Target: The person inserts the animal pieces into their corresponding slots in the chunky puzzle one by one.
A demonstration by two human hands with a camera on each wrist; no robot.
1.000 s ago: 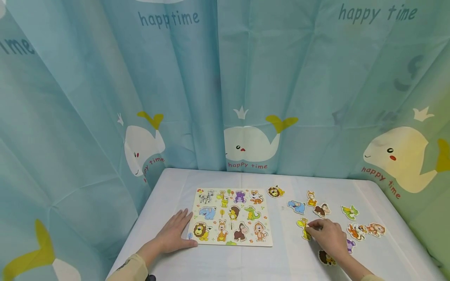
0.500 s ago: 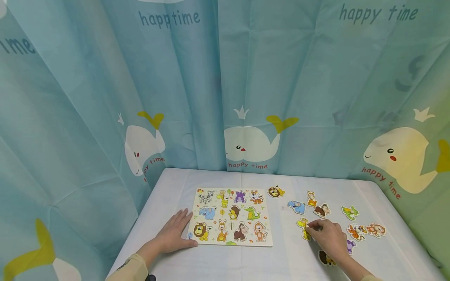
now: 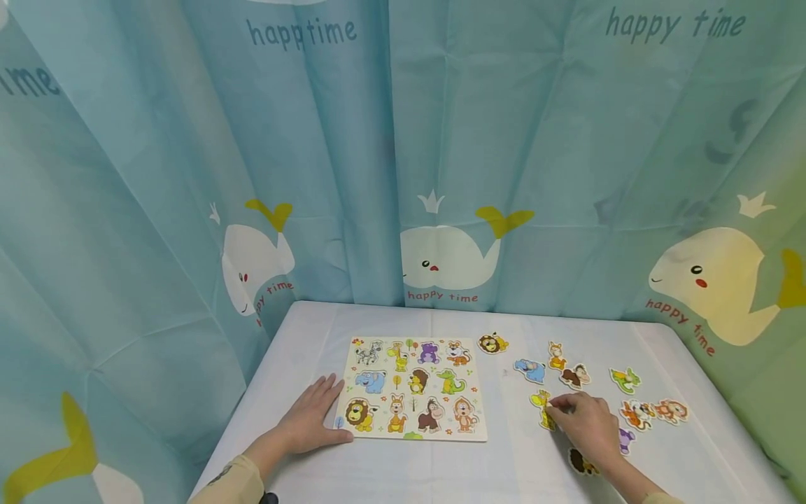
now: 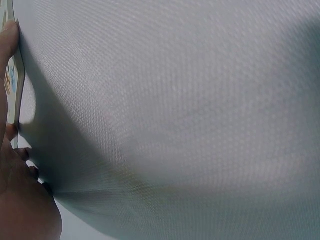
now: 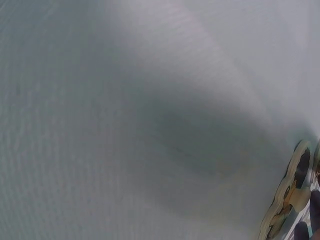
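A flat puzzle board (image 3: 441,435) printed with animals lies left of centre on the table. My left hand (image 3: 311,420) rests at its left edge, fingers and thumb spread; in the left wrist view that hand (image 4: 20,200) touches the board's edge. On the table to the right is a giraffe puzzle piece (image 3: 541,402), and my right hand (image 3: 588,427) pinches it between thumb and fingers, which partly cover it. Below that hand lies a hedgehog piece (image 3: 582,463), partly hidden by the wrist. In the right wrist view, a brown and yellow puzzle piece (image 5: 287,200) shows at the lower right.
Around the right hand lie loose pieces: a lion (image 3: 493,343), an elephant (image 3: 529,371), a kangaroo (image 3: 557,355), a gorilla (image 3: 574,376), a crocodile (image 3: 624,380), a tiger (image 3: 636,414), a monkey (image 3: 671,411) and a purple hippo (image 3: 625,441). A whale-patterned curtain (image 3: 352,140) hangs behind the white table (image 3: 378,476).
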